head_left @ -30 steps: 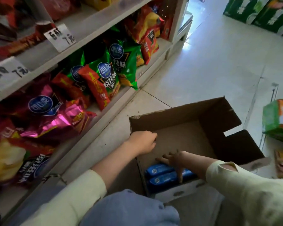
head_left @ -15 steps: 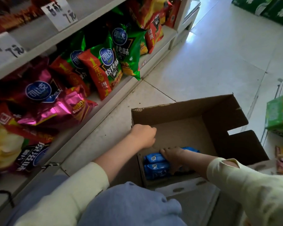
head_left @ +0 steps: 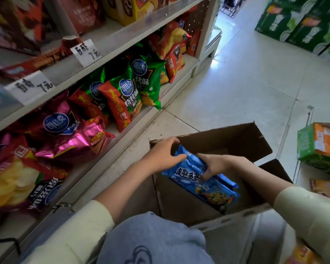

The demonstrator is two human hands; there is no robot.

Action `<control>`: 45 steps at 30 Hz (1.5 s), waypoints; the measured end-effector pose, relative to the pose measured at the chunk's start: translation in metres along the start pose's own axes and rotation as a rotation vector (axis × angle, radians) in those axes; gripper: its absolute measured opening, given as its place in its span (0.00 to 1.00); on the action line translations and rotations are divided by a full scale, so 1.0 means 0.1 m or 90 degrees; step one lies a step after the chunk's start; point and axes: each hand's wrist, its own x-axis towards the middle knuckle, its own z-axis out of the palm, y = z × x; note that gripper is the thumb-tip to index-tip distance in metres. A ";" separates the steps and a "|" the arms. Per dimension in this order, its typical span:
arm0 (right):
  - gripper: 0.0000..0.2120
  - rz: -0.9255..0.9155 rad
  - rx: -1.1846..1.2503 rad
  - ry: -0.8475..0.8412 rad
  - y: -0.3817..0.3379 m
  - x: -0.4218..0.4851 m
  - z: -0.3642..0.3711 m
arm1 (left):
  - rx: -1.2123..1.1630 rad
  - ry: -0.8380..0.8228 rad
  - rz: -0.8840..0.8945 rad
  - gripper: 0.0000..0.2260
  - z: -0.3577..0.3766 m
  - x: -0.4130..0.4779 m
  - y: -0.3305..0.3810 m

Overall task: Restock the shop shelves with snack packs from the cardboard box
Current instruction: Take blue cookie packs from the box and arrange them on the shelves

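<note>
Snack packs (head_left: 196, 176), a blue stack of several, sit raised above the open cardboard box (head_left: 227, 138) on the floor beside the shelves (head_left: 122, 128), which are crowded with chip bags (head_left: 128, 96). Both hands hold the stack: the left hand (head_left: 161, 157) curls its fingers over the far end, the right hand (head_left: 214, 164) pinches the middle from above. Since the wrappers look slick and the bundle is loose, a lower pack could slide out during the swing to the shelf, or nudge a leaning bag off.

Two hands (head_left: 189, 162), one cardboard box (head_left: 227, 138), maybe three blue snack packs (head_left: 187, 174) bunched together, two handwritten price tags (head_left: 87, 52), two shelves (head_left: 122, 40).
</note>
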 end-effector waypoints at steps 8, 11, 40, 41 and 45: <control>0.24 -0.076 0.200 -0.045 -0.60 -0.21 -0.43 | -0.255 0.127 -0.103 0.32 -0.39 -0.05 0.06; 0.28 -0.094 0.234 -0.060 -0.74 -0.20 -0.46 | -0.306 0.130 -0.128 0.30 -0.51 -0.10 -0.06; 0.18 -0.180 0.457 0.170 -1.56 -0.06 -0.40 | -0.999 0.239 -0.151 0.17 -0.53 -0.61 -0.11; 0.18 -0.180 0.464 0.176 -1.55 -0.08 -0.42 | -1.004 0.242 -0.157 0.17 -0.52 -0.61 -0.12; 0.14 -0.172 0.467 0.185 -1.47 -0.13 -0.49 | -0.995 0.282 -0.171 0.19 -0.49 -0.56 -0.16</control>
